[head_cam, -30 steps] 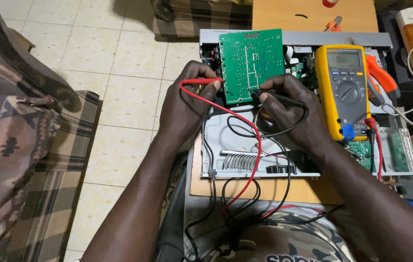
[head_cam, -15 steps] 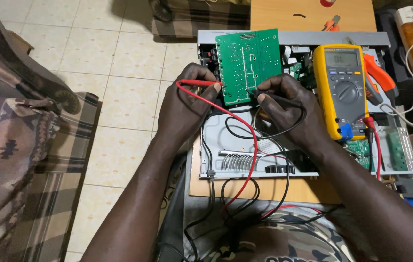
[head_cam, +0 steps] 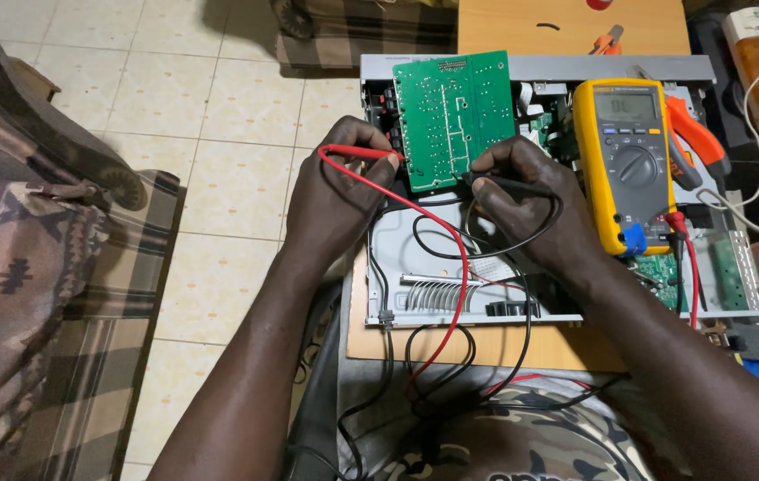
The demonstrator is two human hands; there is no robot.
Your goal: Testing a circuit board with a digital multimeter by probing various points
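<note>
Now | L hand [head_cam: 337,200] pinches red probe [head_cam: 363,153] @ green PCB [head_cam: 452,118] | R hand [head_cam: 522,203] pinches black probe [head_cam: 506,183]

Multimeter [head_cam: 627,160] right of circuit board [head_cam: 452,118], both on open chassis [head_cam: 397,258].

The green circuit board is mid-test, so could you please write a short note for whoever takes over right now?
Left hand: holds the red probe, tip at the left edge of the green circuit board.
Right hand: holds the black probe, tip at the board's lower edge.
The board stands tilted up, solder side facing the camera, over the open metal chassis. The yellow multimeter lies to the right on the chassis, both leads plugged in, display on.
Done: chassis opened, board lifted, probes placed.
Left: by my judgement, read the meter and probe further points; board not yet refitted.
</note>
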